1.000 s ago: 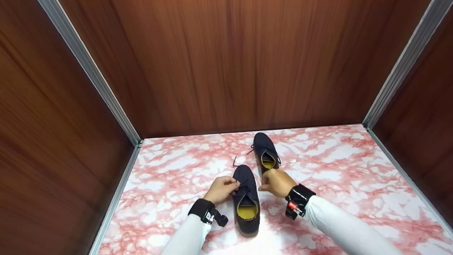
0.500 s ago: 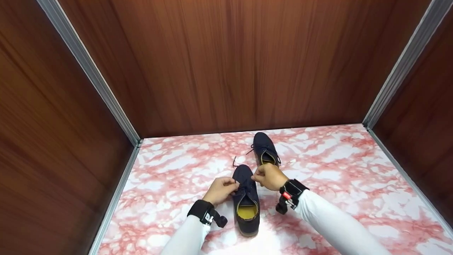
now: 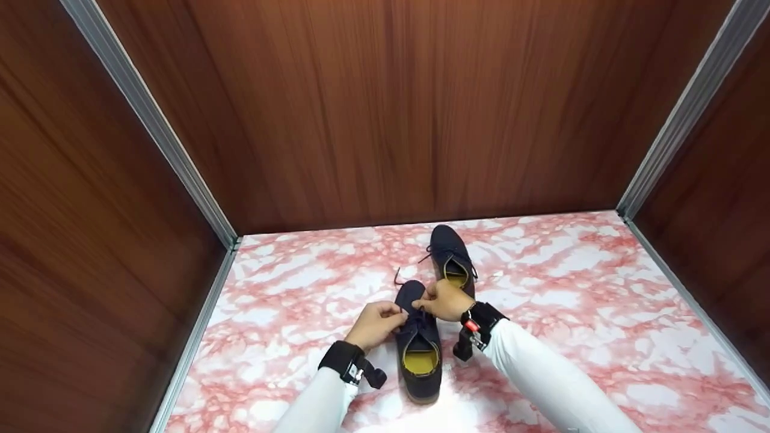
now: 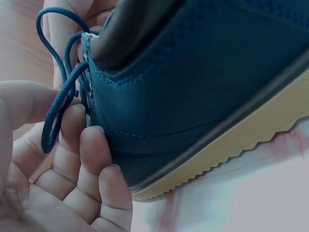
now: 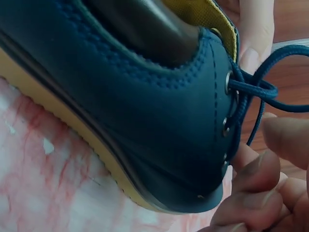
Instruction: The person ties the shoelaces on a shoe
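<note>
A dark blue lace-up shoe [image 3: 421,382] with a yellow insole stands upright on the table, toe pointing away. My left hand [image 3: 374,325] is at its lacing, and thumb and fingertips pinch the blue shoelace [image 4: 63,108]. Across the toe, my right hand [image 3: 446,300] bends its thumb and fingers close to the same laces. In the right wrist view a loop stands out from the eyelets, beside those fingertips; whether they grip any lace is hard to see. One loose lace end [image 3: 397,276] lies beyond the toe.
The matching shoe [image 3: 446,240], laced, stands farther back to the right, its heel partly behind my right hand. Brown wood-grain panels [image 3: 385,120] in metal frames enclose the red-and-white marbled tabletop [image 3: 289,270] at the back and sides.
The right hand has moved left, from beside the nearer shoe to over its toe and laces. The left hand keeps its place at the lacing, and both shoes stay where they were.
</note>
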`<state>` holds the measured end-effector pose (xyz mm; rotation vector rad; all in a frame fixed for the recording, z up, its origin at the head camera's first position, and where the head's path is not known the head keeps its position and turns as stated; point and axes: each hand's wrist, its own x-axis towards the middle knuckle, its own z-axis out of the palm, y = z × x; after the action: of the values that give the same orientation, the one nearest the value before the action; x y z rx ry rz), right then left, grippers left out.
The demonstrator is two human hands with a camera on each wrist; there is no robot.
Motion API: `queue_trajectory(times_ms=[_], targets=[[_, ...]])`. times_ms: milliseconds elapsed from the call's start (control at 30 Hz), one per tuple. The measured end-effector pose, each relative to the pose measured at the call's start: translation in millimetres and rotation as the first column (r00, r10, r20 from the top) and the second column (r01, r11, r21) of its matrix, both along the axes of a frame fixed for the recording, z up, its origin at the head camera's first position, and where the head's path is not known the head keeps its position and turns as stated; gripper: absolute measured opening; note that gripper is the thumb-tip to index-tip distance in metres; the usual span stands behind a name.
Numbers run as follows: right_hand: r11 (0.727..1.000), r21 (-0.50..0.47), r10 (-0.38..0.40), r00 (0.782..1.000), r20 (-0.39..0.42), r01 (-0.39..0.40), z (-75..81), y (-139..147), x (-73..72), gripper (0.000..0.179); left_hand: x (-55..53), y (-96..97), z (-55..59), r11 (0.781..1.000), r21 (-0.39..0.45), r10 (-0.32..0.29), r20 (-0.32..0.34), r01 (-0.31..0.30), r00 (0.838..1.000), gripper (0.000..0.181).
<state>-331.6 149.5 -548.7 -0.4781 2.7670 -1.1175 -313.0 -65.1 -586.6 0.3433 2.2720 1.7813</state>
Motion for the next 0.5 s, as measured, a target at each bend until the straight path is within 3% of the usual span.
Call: queue_trajectory(times_ms=[200,500], targets=[[1.000,-0.025,0.012,0.999,0.042,-0.011,-3.9,-0.9,-1.4,0.031,2.0,0.3,2.0,1.000,0.006,-0.001,0.002,0.001,1.000,0.018],[0.998,-0.032,0.059,0.998,0.032,-0.058,-8.3,0.4,-4.8,0.014,-0.4,-0.8,-0.4,0.999,-0.038,0.004,-0.015,-0.004,1.000,0.016]])
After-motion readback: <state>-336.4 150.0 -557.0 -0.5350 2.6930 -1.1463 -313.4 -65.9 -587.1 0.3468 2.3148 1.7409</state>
